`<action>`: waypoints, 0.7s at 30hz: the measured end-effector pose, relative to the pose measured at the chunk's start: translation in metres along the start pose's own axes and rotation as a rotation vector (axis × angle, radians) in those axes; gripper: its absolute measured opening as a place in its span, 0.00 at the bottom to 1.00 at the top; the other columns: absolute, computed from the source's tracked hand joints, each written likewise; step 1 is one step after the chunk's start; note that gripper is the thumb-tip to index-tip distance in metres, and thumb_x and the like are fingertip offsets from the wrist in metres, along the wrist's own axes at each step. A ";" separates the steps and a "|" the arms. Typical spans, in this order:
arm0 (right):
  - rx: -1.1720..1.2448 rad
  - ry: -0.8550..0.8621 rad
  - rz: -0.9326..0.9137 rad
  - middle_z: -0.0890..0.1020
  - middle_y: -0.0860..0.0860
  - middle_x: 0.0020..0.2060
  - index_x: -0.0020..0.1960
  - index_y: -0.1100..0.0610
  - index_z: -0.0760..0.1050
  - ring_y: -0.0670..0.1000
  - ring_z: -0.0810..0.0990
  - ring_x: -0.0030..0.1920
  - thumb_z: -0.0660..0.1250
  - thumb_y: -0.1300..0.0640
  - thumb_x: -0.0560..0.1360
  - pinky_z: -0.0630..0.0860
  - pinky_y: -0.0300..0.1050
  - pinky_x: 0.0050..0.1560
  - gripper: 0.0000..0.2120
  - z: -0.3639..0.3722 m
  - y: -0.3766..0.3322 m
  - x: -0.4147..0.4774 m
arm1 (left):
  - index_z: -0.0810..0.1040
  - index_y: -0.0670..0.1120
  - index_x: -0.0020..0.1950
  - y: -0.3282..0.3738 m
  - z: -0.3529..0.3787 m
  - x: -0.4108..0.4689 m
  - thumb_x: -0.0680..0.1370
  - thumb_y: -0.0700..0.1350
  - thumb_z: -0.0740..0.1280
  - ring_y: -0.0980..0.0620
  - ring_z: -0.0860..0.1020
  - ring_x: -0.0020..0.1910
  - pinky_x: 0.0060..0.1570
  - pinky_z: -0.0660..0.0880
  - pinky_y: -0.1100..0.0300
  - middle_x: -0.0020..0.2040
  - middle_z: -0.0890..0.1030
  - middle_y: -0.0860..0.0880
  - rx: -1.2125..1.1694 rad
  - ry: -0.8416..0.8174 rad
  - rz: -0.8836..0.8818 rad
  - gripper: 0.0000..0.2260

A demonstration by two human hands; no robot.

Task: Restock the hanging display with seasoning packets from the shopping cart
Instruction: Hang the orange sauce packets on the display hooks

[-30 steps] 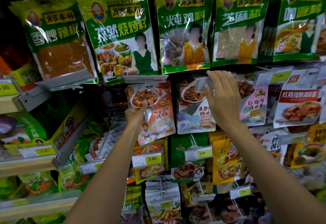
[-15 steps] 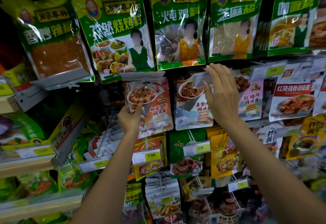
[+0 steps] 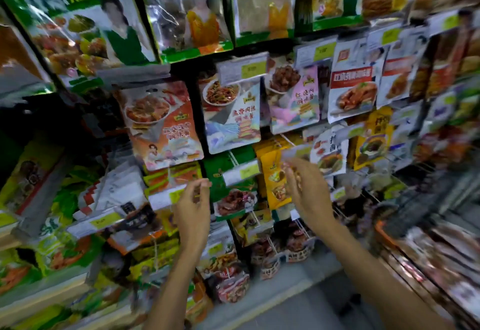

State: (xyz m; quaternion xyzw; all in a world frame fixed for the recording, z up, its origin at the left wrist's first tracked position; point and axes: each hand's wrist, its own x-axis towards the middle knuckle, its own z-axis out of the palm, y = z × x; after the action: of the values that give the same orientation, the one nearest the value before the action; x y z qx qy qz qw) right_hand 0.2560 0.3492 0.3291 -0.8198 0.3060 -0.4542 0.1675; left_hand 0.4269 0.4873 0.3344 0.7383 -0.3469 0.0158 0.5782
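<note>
Hanging in rows on a crowded shop display, seasoning packets fill the head camera's view, much of it smeared by motion blur. At far left, pale wooden shelves point(image 3: 33, 298) carry green bags of goods. Above them, large glossy green seasoning bags point(image 3: 85, 31) run along the top row. Below hangs an orange-red foil packet picturing a bowl of food point(image 3: 163, 127), tilted slightly. Under it, the person's left hand point(image 3: 193, 207) is raised before a white-and-yellow price tag point(image 3: 166, 197), its fingers loosely curled, gripping nothing. To the right hangs a pale blue-and-white packet showing a plate of shredded meat point(image 3: 233, 122), with a yellow flat packet point(image 3: 274, 181) lower down. The right hand point(image 3: 309, 194) is raised just beside that yellow packet, fingers likewise slack and empty. Further right hang a pink packet picturing braised meat point(image 3: 296, 98) and a white packet with a red banner point(image 3: 353, 88). A second rack of blurred goods point(image 3: 441, 251) angles in at far right, above a grey floor point(image 3: 298, 293).
</note>
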 end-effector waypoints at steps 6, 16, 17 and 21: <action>0.094 -0.087 0.536 0.83 0.57 0.46 0.58 0.60 0.78 0.58 0.81 0.45 0.60 0.57 0.81 0.76 0.53 0.44 0.11 -0.050 0.067 -0.109 | 0.79 0.46 0.51 -0.007 0.091 -0.084 0.83 0.42 0.59 0.45 0.77 0.37 0.40 0.73 0.54 0.41 0.80 0.47 -0.056 -0.326 -0.149 0.09; 0.060 0.035 1.135 0.81 0.54 0.37 0.43 0.58 0.78 0.55 0.79 0.40 0.63 0.60 0.80 0.73 0.49 0.44 0.09 -0.158 0.182 -0.226 | 0.79 0.39 0.42 -0.007 0.247 -0.170 0.81 0.36 0.60 0.58 0.77 0.32 0.32 0.70 0.72 0.34 0.80 0.47 -0.043 -0.693 -0.347 0.11; 0.057 0.051 1.178 0.83 0.56 0.39 0.44 0.59 0.79 0.57 0.81 0.42 0.63 0.59 0.80 0.76 0.51 0.47 0.09 -0.167 0.193 -0.232 | 0.79 0.38 0.42 -0.007 0.261 -0.174 0.81 0.36 0.60 0.53 0.78 0.34 0.36 0.72 0.68 0.35 0.80 0.46 -0.036 -0.727 -0.352 0.11; 0.021 0.144 1.305 0.84 0.56 0.38 0.47 0.59 0.81 0.56 0.83 0.41 0.63 0.58 0.80 0.79 0.56 0.48 0.10 -0.196 0.232 -0.246 | 0.77 0.45 0.39 -0.008 0.314 -0.186 0.81 0.35 0.60 0.40 0.79 0.41 0.47 0.75 0.44 0.37 0.79 0.43 -0.003 -0.817 -0.385 0.13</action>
State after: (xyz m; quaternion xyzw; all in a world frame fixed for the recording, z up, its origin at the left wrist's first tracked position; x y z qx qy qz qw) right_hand -0.0896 0.3358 0.1469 -0.4317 0.7464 -0.3163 0.3957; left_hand 0.1713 0.3084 0.1447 0.7342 -0.4032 -0.3852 0.3873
